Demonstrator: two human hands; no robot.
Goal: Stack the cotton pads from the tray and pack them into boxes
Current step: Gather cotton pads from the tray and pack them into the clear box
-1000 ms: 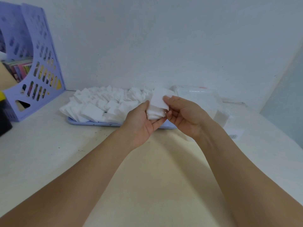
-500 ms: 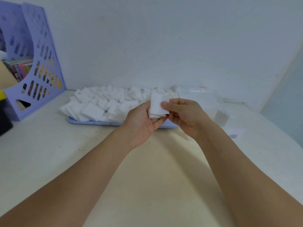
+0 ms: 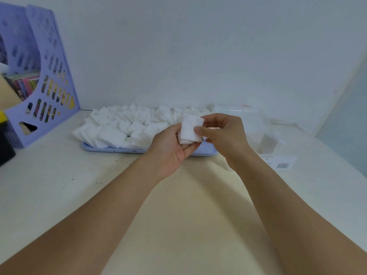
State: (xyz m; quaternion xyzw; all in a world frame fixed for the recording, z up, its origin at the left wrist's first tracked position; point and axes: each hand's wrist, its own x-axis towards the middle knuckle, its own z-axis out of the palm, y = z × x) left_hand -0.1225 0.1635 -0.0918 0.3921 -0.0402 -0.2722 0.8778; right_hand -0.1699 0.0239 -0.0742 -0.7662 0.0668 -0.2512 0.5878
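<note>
A small stack of white cotton pads (image 3: 189,129) is held upright between both hands, just in front of the tray. My left hand (image 3: 168,148) cups the stack from below and the left. My right hand (image 3: 224,133) pinches its right side, thumb pressed on the front pad. Behind them a pale blue tray (image 3: 111,150) carries a heap of loose cotton pads (image 3: 127,124). A clear plastic box (image 3: 246,118) stands at the tray's right end, partly hidden by my right hand.
A purple perforated file holder (image 3: 47,80) with books stands at the far left against the white wall. A black object (image 3: 6,147) sits at the left edge. A white label with a barcode (image 3: 282,162) lies to the right. The table (image 3: 188,215) stretches toward me.
The top pad, held tilted above the stack a second ago, now lies flush on it. My right thumb has moved onto the front of the stack.
</note>
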